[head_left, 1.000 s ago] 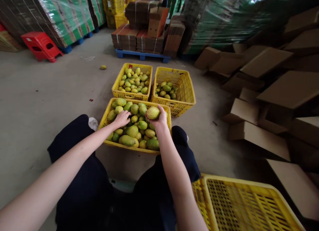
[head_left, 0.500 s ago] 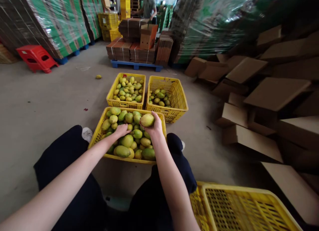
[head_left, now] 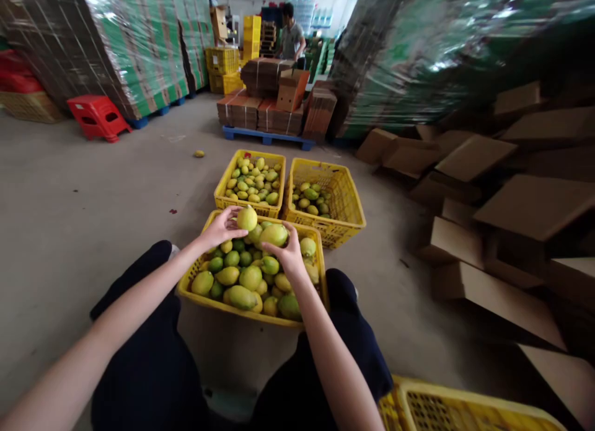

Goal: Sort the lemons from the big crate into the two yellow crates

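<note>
Fingers of left hand around round fruit, of right hand around oval fruit, near yellow crate's far edge.

Head camera: the one view, looking from above the wearer's lap, forward and down
Legs: closest to the lens, cut off by the bottom edge
Front crate: near, mid-frame, seen from above at a slant
Blue pallet: well farther off, almost straight ahead
Cardboard boxes: along the right side, seemingly stretched by a wide angle
</note>
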Demonstrator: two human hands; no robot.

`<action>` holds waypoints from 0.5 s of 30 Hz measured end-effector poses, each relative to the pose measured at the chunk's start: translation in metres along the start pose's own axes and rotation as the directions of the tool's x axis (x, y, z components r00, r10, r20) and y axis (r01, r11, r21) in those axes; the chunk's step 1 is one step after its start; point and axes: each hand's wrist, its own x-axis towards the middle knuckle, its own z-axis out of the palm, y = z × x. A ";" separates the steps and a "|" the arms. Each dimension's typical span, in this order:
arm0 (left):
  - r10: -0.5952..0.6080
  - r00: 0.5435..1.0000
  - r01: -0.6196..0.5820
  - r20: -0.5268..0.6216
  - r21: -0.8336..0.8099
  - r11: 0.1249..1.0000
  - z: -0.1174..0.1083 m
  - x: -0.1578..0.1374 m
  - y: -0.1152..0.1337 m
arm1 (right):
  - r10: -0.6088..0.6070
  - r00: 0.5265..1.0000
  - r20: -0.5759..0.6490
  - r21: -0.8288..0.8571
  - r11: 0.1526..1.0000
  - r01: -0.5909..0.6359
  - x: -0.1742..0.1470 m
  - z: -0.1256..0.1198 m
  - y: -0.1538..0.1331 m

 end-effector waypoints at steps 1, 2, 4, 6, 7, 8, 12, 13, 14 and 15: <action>0.010 1.000 -0.010 -0.009 -0.010 1.000 0.002 0.000 0.002 | -0.112 0.994 -0.006 -0.130 0.985 0.111 -0.001 -0.001 0.002; 0.000 1.000 0.000 -0.018 -0.026 1.000 0.006 -0.001 0.001 | -0.214 0.977 0.009 -0.262 0.942 0.209 -0.001 -0.003 0.004; -0.049 0.998 0.046 -0.036 -0.084 0.995 0.015 -0.004 -0.004 | -0.375 0.924 0.077 -0.453 0.812 0.368 0.000 -0.007 0.007; -0.084 0.996 0.080 -0.023 -0.123 0.989 0.024 -0.008 -0.008 | -0.492 0.859 0.139 -0.547 0.685 0.481 0.000 -0.011 0.008; -0.078 0.997 0.076 -0.016 -0.123 0.990 0.027 -0.010 -0.008 | -0.536 0.829 0.161 -0.573 0.633 0.521 0.000 -0.013 0.008; -0.057 0.998 0.055 -0.015 -0.112 0.992 0.029 -0.013 -0.006 | -0.568 0.802 0.183 -0.590 0.589 0.552 0.001 -0.014 0.008; 0.100 0.994 -0.100 -0.054 0.013 0.995 0.031 -0.026 0.012 | -0.627 0.740 0.244 -0.611 0.493 0.619 -0.001 -0.017 0.005; 0.144 0.988 -0.141 -0.061 0.052 0.989 0.030 -0.030 0.018 | -0.634 0.732 0.249 -0.612 0.483 0.627 -0.002 -0.017 0.004; 0.187 0.980 -0.181 -0.065 0.089 0.979 0.029 -0.033 0.023 | -0.642 0.725 0.250 -0.610 0.477 0.632 -0.003 -0.017 0.003; 0.228 0.971 -0.218 -0.070 0.126 0.968 0.028 -0.036 0.029 | -0.648 0.720 0.248 -0.606 0.476 0.638 -0.005 -0.017 0.002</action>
